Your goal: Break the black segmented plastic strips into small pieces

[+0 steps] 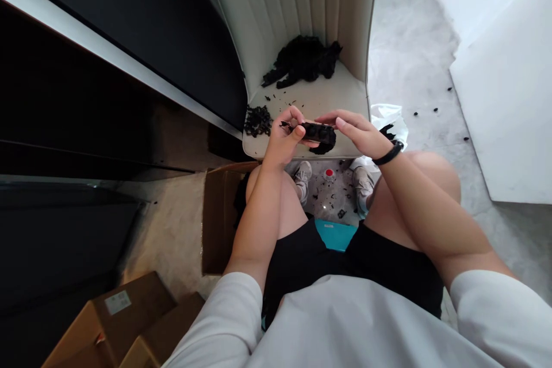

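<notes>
My left hand [287, 137] is closed around a small dark block-like piece [319, 133] with raised bumps, its thumb pressed on top; its exact kind cannot be made out. At the right end of that piece is my right hand [356, 129], fingers stretched along the far edge and thumb apart; whether they touch it is unclear. Just below, a black ragged scrap [323, 148] lies at the seat's front edge. On the pale padded chair [345, 89] rests a heap of black, crumpled sheet-like material [304, 60], with a pile of small black bits [257, 121] at the left.
A white plastic bag [390, 115] with something black inside stands right of the chair. Left of my legs is an open cardboard box [219, 218]; more cartons [129, 310] sit behind it. Black scraps and a red-topped object [329, 173] are on the floor between my feet.
</notes>
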Available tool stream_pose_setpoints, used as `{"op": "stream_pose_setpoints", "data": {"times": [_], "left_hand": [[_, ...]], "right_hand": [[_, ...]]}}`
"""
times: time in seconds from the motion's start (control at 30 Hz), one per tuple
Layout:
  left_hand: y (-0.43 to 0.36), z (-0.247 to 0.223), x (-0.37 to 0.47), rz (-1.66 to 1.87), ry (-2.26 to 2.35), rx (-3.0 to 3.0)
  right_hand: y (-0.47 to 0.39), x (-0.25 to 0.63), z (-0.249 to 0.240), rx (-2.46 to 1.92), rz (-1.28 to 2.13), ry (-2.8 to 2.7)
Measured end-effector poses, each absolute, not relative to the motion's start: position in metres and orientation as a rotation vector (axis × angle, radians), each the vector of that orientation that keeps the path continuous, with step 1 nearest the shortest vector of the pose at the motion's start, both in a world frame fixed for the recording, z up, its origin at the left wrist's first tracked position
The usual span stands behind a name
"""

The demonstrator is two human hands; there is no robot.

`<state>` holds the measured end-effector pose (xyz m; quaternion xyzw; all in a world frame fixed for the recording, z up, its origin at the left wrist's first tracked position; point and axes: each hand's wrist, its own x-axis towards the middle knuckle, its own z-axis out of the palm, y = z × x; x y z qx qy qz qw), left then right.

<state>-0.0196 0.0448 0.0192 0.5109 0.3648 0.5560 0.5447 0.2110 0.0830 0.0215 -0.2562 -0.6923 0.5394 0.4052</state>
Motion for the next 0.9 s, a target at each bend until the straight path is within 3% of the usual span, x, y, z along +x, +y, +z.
{"op": "stream_pose_setpoints", "data": {"times": [0.9], "left_hand": [[0.0473, 0.0186, -0.0243, 1.351, 0.99, 1.256]], "right_hand": [[0.078, 0.2071, 0.0251, -0.747, 1.273, -1.685]]}}
